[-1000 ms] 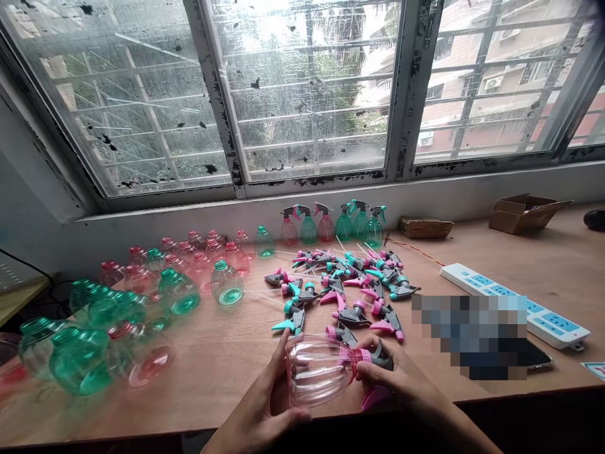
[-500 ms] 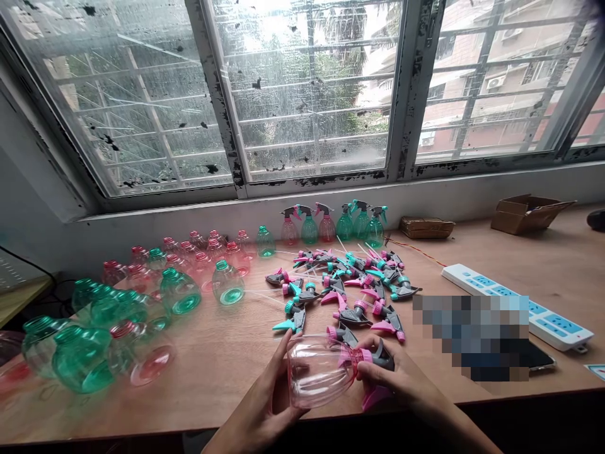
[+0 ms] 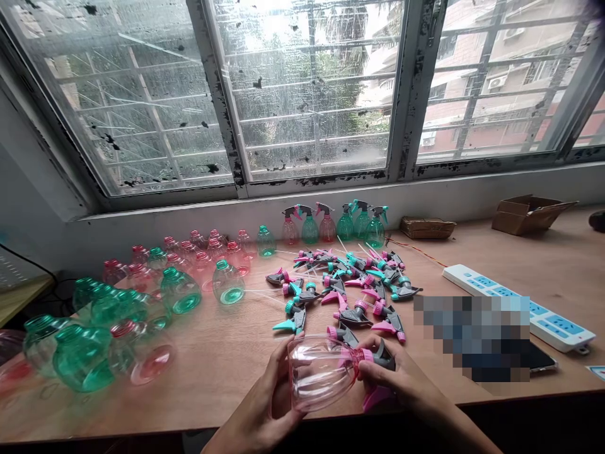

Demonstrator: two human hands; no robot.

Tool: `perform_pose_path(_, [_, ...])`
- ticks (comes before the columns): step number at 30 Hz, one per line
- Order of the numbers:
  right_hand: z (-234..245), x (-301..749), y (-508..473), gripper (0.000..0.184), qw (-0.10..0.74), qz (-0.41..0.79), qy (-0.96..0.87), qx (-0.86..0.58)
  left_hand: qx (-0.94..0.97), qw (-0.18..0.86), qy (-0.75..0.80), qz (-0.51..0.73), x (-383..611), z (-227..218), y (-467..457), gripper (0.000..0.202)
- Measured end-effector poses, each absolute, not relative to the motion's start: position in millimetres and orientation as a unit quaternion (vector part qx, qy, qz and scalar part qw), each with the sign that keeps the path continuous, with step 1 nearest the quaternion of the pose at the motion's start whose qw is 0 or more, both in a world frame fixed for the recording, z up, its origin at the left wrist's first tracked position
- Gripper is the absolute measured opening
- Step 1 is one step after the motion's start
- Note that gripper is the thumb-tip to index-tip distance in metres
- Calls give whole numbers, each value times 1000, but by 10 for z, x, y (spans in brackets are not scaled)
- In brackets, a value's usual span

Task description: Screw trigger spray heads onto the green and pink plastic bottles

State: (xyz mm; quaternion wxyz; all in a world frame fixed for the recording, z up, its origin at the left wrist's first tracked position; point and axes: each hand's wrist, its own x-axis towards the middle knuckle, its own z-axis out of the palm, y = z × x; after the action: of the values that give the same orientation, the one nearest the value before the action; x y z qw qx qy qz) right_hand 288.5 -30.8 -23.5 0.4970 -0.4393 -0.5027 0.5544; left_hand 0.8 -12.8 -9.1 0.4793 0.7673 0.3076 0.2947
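Observation:
A clear pink spray bottle (image 3: 319,375) lies sideways between my hands near the table's front edge, its neck pointing right. My left hand (image 3: 271,397) is wrapped round the bottle's base end. At the neck, my right hand (image 3: 390,372) grips the pink collar of a grey-and-pink trigger sprayer (image 3: 384,356), whose pink lever hangs below. The sprayer head sits on the bottle's mouth; how tightly, I cannot tell. Just beyond the bottle lies a pile of loose trigger sprayers (image 3: 355,314) in grey with pink or teal parts.
Several open green bottles (image 3: 84,359) and pink bottles (image 3: 142,353) stand at left. Along the wall are several bottles with sprayers fitted (image 3: 327,228). On the right are a power strip (image 3: 515,306), a dark phone-like slab (image 3: 541,358), a flat cardboard piece (image 3: 428,228) and an open carton (image 3: 529,214).
Almost nothing differs. The bottle's base end has dipped very slightly, and both hands keep their hold on the bottle and sprayer.

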Motion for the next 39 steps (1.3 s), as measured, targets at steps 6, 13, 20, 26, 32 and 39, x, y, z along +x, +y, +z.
perform_pose_path(6, [-264, 2891, -303, 41, 499, 559, -500, -434, 739, 530, 306, 282, -38, -56, -131, 97])
perform_pose_path(13, [-278, 2902, -297, 40, 498, 565, -503, -424, 748, 499, 327, 290, -69, -147, -102, 99])
perform_pose_path(20, [-278, 2904, -297, 40, 498, 573, -497, -420, 748, 478, 350, 300, -28, -204, -102, 95])
perform_pose_path(26, [-267, 2904, -312, 40, 494, 565, -502, -429, 756, 483, 320, 304, -31, -247, -80, 98])
perform_pose_path(32, [-276, 2903, -293, 39, 500, 569, -500, -421, 746, 491, 343, 292, -44, -193, -80, 109])
perform_pose_path(39, [-282, 2897, -285, 39, 503, 566, -505, -416, 733, 508, 363, 271, -38, -120, -113, 100])
